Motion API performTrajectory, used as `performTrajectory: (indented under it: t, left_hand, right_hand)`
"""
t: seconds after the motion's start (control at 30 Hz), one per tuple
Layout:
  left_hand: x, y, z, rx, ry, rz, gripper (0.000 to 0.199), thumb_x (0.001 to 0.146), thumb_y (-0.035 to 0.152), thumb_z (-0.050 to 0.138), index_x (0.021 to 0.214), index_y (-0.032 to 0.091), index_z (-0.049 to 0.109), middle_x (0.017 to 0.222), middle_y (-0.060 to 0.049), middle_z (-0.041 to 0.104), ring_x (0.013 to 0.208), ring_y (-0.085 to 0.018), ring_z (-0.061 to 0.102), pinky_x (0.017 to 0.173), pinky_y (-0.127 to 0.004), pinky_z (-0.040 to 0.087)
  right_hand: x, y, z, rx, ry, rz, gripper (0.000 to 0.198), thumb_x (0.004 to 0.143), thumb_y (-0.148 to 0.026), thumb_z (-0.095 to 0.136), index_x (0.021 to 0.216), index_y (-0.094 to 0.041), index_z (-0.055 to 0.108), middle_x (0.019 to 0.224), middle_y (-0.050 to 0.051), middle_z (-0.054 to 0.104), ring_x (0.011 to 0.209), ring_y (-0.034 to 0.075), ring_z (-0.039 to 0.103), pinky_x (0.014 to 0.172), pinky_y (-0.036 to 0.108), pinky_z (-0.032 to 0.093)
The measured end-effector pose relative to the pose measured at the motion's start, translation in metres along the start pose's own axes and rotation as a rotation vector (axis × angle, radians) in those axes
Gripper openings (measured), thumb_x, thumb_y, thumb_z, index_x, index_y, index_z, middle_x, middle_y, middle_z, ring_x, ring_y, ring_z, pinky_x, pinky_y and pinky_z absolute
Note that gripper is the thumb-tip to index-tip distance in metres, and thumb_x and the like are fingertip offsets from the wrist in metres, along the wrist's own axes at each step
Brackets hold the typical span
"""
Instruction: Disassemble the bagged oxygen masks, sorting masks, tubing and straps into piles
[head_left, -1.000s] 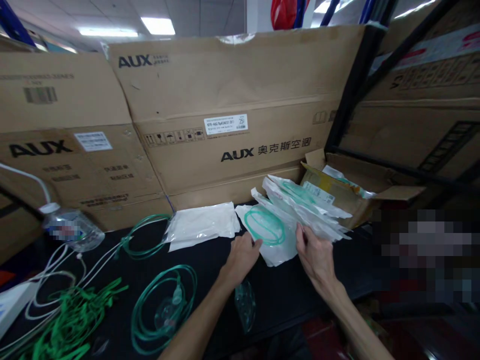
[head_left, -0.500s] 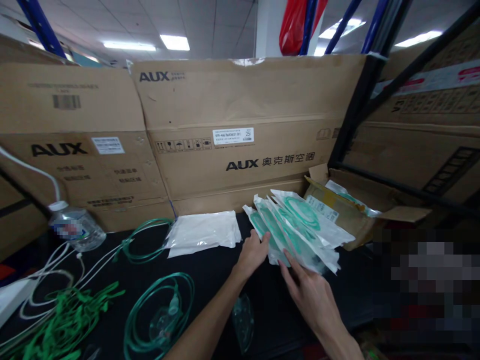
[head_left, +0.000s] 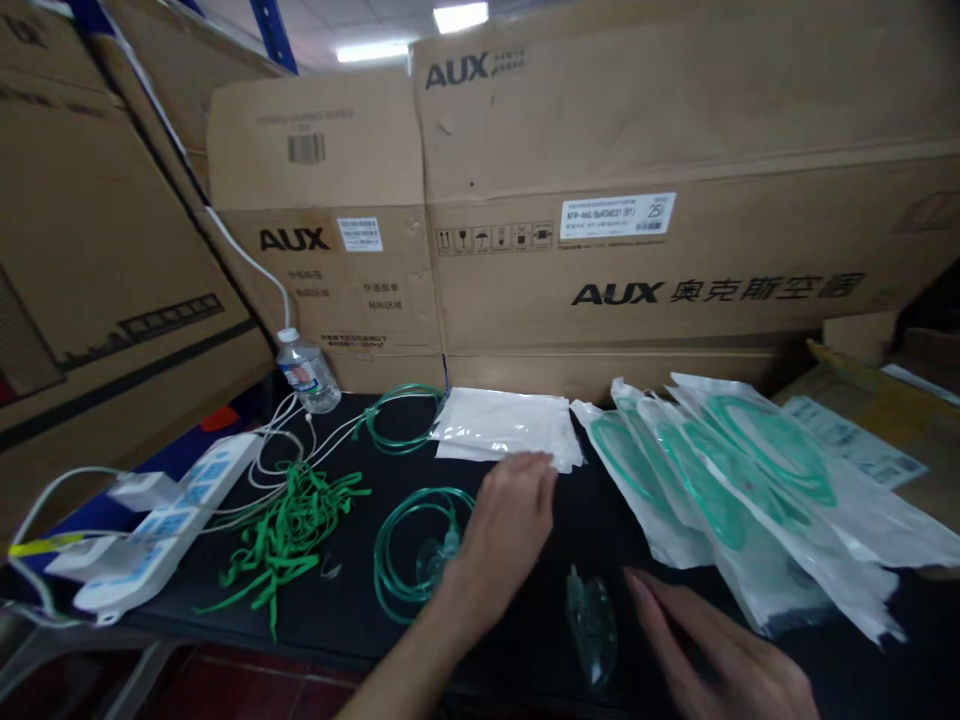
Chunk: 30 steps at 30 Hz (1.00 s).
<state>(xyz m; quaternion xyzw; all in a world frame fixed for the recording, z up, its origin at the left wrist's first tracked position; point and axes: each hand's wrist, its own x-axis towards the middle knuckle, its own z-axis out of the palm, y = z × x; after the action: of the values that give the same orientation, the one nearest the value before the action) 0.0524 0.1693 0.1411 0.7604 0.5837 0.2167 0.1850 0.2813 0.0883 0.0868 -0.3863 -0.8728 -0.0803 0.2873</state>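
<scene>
My left hand (head_left: 510, 525) is over the black table in front of white flat packets (head_left: 506, 425). Its fingers bend loosely downward, and I see nothing in them. My right hand (head_left: 724, 645), fingers stretched out and holding nothing, is low at the right. Just left of its fingertips lies a clear oxygen mask (head_left: 592, 625), apart from them. Beyond that hand, several white and clear pouches (head_left: 720, 470) with green tubing inside overlap in a fan. A coil of green tubing (head_left: 386, 545) with a clear cup-like part lies left of my left wrist, partly covered by it.
Green elastic straps (head_left: 296, 530) lie tangled at the left, beside a white power strip (head_left: 176, 530) with plugs and cables. A plastic bottle (head_left: 311, 375) and another green tube coil (head_left: 405, 420) are farther back. Large cartons (head_left: 525, 270) wall the rear; an open box (head_left: 892, 420) stands right.
The view has swung left and down. My hands have come off the pouches: my left hand has moved left of them, and my right hand has drawn back toward me, beside the mask.
</scene>
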Motion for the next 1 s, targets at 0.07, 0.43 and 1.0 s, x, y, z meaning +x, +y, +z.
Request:
performTrajectory:
  t: [0.07,0.43,1.0]
  left_hand:
    - [0.009,-0.033,-0.017,0.099,0.047,-0.068,0.049,0.109,0.027,0.045,0.154,0.009,0.048,0.164,-0.019,0.045,0.156,-0.029,0.035,0.130,-0.046,0.020]
    - [0.044,-0.099,-0.007,0.231,-0.232,0.068,0.067,0.095,0.044,0.071,0.154,0.024,0.046,0.171,-0.013,0.030,0.153,-0.041,0.031,0.122,-0.070,0.025]
    - [0.007,-0.102,-0.056,-0.042,0.028,0.042,0.054,0.099,0.040,0.067,0.148,0.020,0.056,0.163,-0.013,0.048,0.151,-0.032,0.042,0.127,-0.055,0.025]
  right_hand:
    - [0.038,0.000,0.022,-0.009,-0.012,0.108,0.045,0.107,-0.019,0.035,0.127,-0.019,0.076,0.118,0.015,0.080,0.102,0.026,0.080,0.086,0.035,0.067]
    - [0.126,0.079,0.149,-0.025,-0.348,0.098,0.052,0.100,-0.040,0.068,0.148,-0.024,0.055,0.158,0.013,0.050,0.141,0.037,0.052,0.113,0.065,0.043]
    - [0.126,0.045,0.096,0.026,-0.102,0.180,0.054,0.108,-0.042,0.041,0.155,-0.016,0.051,0.165,0.018,0.044,0.154,0.039,0.035,0.120,0.064,0.036]
